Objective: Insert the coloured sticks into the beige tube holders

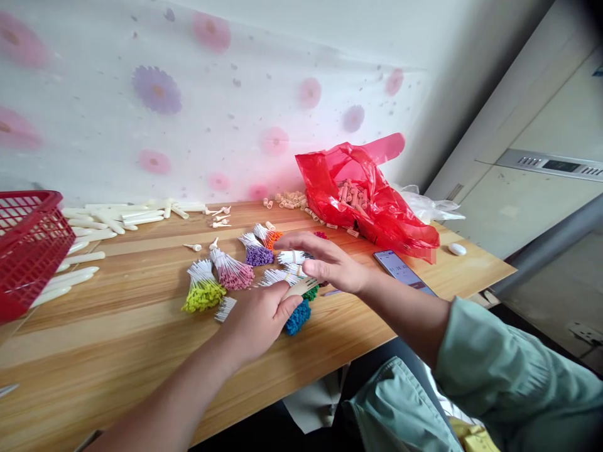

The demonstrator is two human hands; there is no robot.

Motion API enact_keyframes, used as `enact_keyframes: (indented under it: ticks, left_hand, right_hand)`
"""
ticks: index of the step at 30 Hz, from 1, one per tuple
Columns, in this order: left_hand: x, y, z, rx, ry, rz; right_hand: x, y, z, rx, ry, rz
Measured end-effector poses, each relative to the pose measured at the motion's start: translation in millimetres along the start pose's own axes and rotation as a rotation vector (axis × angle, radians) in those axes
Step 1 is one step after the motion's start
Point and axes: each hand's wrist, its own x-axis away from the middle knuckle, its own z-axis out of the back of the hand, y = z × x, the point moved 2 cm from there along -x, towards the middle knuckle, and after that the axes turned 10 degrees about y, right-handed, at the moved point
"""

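My left hand (254, 323) is closed around a cream slotted plastic tube (302, 286), whose far end sticks out past the thumb. My right hand (336, 267) hovers just above and beyond that tube, fingers stretched out and thumb apart, with nothing visible in it. Around both hands lie bundles of white stems with coloured tips: a yellow bundle (203, 287), a pink bundle (232, 270), a purple bundle (257, 250), an orange bundle (268, 235) and a blue bundle (298, 317). Green tips (311, 293) show partly under the hands.
At the back right, a red plastic bag (400, 220) holds small peach-coloured pieces (353, 194). A phone (404, 271) lies in front of it. Long cream tubes (141, 216) are strewn at the left, beside a red basket (32, 251). Small cream parts (220, 218) rest behind the bundles.
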Motion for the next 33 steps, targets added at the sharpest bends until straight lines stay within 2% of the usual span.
enact_keyframes:
  ticks: [3, 8, 18, 21, 33]
  left_hand:
    - [1.9, 3.2, 0.6, 0.016, -0.032, -0.06]
    - [2.1, 2.1, -0.7, -0.066, -0.095, -0.095]
    - [2.7, 3.6, -8.9, -0.162, -0.147, -0.088]
    - [4.7, 5.1, -8.7, -0.144, -0.15, -0.058]
    - [0.2, 0.1, -13.0, -0.031, -0.085, 0.017]
  right_hand:
    - [-1.5, 4.2, -15.3, -0.206, 0.044, -0.039]
    - [-0.1, 10.6, -27.2, -0.338, 0.048, -0.063]
    - [4.0, 20.8, -27.4, -0.276, -0.011, -0.101]
    - [4.8, 22.3, -27.4, -0.319, -0.011, -0.093]
    - [2.6, 23.1, -27.8, -0.258, 0.092, -0.103]
